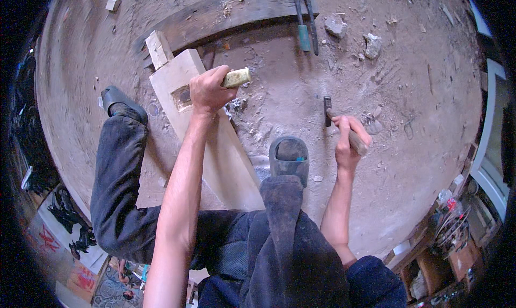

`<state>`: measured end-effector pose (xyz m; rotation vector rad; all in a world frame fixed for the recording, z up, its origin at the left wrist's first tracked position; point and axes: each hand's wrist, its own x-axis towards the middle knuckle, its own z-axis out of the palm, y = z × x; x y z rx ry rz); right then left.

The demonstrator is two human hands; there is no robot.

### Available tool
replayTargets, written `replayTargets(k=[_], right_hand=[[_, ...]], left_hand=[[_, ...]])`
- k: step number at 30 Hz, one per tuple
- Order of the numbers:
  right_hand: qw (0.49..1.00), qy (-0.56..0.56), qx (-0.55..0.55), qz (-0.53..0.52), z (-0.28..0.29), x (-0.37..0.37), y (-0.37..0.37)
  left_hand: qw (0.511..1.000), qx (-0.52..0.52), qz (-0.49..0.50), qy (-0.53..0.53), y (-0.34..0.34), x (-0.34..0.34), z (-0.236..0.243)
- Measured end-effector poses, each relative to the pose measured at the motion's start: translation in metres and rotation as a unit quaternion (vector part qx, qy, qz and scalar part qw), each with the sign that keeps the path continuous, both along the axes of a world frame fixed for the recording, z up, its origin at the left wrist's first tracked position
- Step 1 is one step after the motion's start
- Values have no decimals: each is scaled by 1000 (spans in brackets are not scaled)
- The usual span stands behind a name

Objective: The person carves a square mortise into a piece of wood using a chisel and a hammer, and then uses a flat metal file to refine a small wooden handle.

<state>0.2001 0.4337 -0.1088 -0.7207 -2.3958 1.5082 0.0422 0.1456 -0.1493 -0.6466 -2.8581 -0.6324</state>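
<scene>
- My left hand point(208, 90) grips a pale wooden-handled chisel point(236, 78) over the rectangular mortise point(183, 97) in a long pale wooden plank point(215, 146).
- My right hand point(346, 146) holds a wooden-handled hammer point(344, 128) above the dusty earthen floor point(419, 93).
- My grey shoe point(289, 156) rests beside the plank.

Soft, even daylight fills the scene, brightest on the dirt floor point(408, 93) right of the plank point(215, 146). Shadows are faint and short, pooling just under the plank and the beam point(226, 12) above it. No glare. The centre is sharp; straight edges bow outward, and the rim darkens to black corners. Clutter lower right of the plank looks smeared.
</scene>
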Motion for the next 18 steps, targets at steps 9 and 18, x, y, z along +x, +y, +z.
replayTargets(k=[9,18], right_hand=[[994,80,64,-38,88,-1,-8],[975,-110,175,81,41,-9,-7]], left_hand=[[1000,10,-2,12,-2,2,1],[999,23,-6,21,-2,1,1]])
